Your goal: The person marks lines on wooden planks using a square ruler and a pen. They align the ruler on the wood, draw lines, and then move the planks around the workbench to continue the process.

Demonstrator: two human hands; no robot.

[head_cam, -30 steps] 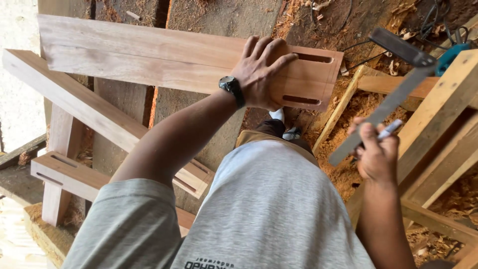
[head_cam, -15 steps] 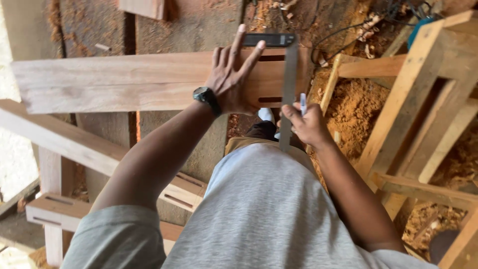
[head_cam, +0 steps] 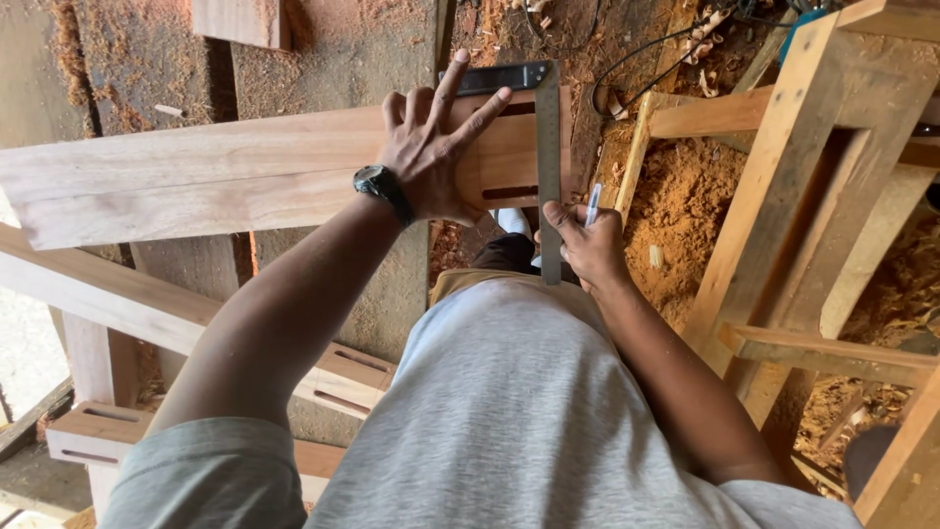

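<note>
Left hand (head_cam: pixel 431 157) spread flat on plank (head_cam: pixel 196 181), fingertips on square (head_cam: pixel 543 127); right hand (head_cam: pixel 587 245) grips square blade and pen (head_cam: pixel 592 204).

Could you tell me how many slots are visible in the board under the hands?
1 shows plainly: a slot in the board, just right of the left hand, beside the square. That hand may hide others.
</note>
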